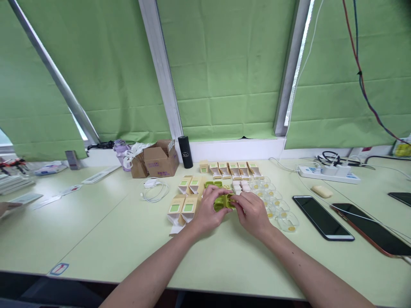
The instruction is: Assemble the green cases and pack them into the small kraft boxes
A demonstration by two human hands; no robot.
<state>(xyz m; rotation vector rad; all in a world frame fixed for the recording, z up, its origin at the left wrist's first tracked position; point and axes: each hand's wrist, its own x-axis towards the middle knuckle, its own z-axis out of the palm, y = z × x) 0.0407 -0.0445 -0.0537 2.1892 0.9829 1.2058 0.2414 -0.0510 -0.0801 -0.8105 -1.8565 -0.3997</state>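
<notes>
Between both hands is a small olive-green plastic case [221, 202]. My left hand [210, 207] wraps round its left side, thumb below and fingers above. The fingertips of my right hand [254, 211] pinch at the case's right end; whether they also hold something small is hidden. Behind my left hand lie more green cases [213, 184]. Small white pieces [240, 187] stand beyond my right hand. To its right are several clear plastic covers [287, 221] with yellow dots. Open cream cartons with green labels [189, 208] lie left of my left hand.
A back row of cartons [236, 170] stands near the wall. Further left are a black bottle [185, 152], a brown cardboard box [161, 158] and a white charger [150, 183]. Phones [322, 217] and a power strip [329, 174] with cables lie right. Another person's hand [8, 207] shows far left.
</notes>
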